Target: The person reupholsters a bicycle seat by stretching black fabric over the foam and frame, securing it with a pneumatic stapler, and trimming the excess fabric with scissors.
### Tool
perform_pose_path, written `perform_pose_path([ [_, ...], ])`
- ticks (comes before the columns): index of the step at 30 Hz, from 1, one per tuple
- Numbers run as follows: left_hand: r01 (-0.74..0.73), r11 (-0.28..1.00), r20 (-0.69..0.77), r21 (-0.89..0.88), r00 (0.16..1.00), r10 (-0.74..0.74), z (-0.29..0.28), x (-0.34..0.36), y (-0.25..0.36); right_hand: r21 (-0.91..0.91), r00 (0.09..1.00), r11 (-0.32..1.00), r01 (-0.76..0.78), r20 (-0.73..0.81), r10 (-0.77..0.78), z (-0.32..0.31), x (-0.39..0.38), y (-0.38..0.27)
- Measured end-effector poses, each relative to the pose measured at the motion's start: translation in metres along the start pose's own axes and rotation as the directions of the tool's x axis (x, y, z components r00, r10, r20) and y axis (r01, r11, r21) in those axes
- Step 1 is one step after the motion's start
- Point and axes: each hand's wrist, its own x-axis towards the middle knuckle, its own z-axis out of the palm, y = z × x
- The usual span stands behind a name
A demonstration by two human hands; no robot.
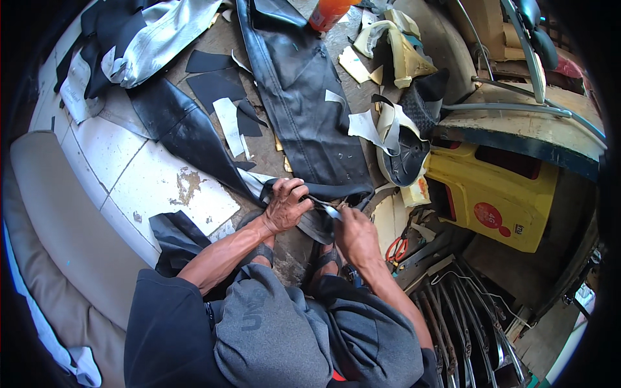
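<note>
Just ahead of 2 sandalled feet, the person's left hand is pinching the near edge of a black leatherette sheet, while the right hand is gripping a slim pale tool at that edge. The sheet is stretching away across the floor, and red-handled scissors are lying to the right.

I see the sheet ahead, its near end by the left hand and right hand, a bottle at its far end. Scraps lie left, a cushion farther left; a box sits right.
</note>
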Motion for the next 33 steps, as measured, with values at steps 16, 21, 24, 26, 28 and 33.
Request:
perform_pose_path([
  [16, 0.005, 0.999, 0.042, 0.031, 0.999, -0.006, -0.008, -0.004, -0.003, -0.075, 0.887, 0.889, -0.451, -0.148, 0.437, 0.075, -0.123, 0.129],
  [21, -0.003, 1.000, 0.018, -0.015, 1.000, 0.003, 0.000, 0.005, 0.004, -0.121, 0.890, 0.912, -0.392, 0.199, 0.409, 0.077, -0.117, 0.154],
  [24, 0.001, 1.000, 0.003, -0.029, 1.000, -0.001, -0.001, 0.006, 0.000, -0.106, 0.900, 0.920, -0.376, 0.195, 0.391, 0.062, -0.116, 0.131],
  [26, 0.021, 0.999, 0.007, -0.038, 1.000, -0.021, -0.001, 0.005, 0.001, -0.019, 0.895, 0.905, -0.424, 0.145, 0.422, 0.043, -0.117, 0.108],
  [28, 0.051, 0.999, 0.027, -0.011, 0.998, -0.050, -0.018, -0.003, -0.004, 0.028, 0.892, 0.918, -0.396, 0.249, 0.377, 0.014, -0.104, 0.079],
  [33, 0.138, 0.980, 0.033, -0.146, 0.990, -0.135, -0.010, 0.005, 0.002, -0.353, 0.967, 0.931, 0.097, 0.254, -0.004, -0.040, -0.064, 0.045],
])
